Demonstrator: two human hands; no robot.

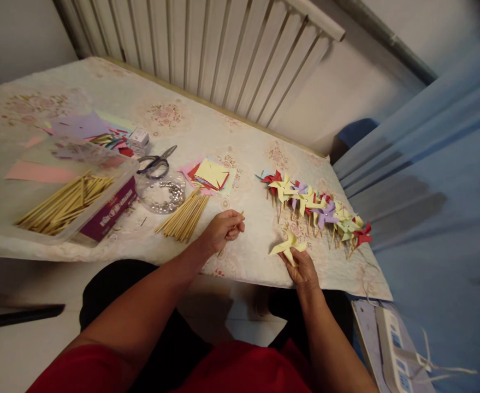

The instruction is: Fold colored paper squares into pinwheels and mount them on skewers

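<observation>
1. Way left of the loose stick pile (pixel 183 217) sits the plastic box (pixel 112 180) of more sticks, scissors (pixel 156 162) just behind the pile.
2. My left hand (pixel 222 229), right of the pile, is curled tight, pinching one thin stick (pixel 240 216).
3. Further right, my right hand (pixel 303 267) has its fingers closed on the yellow pinwheel (pixel 288 245), near the table edge.
4. Behind that, the row of finished pinwheels (pixel 317 210).
</observation>
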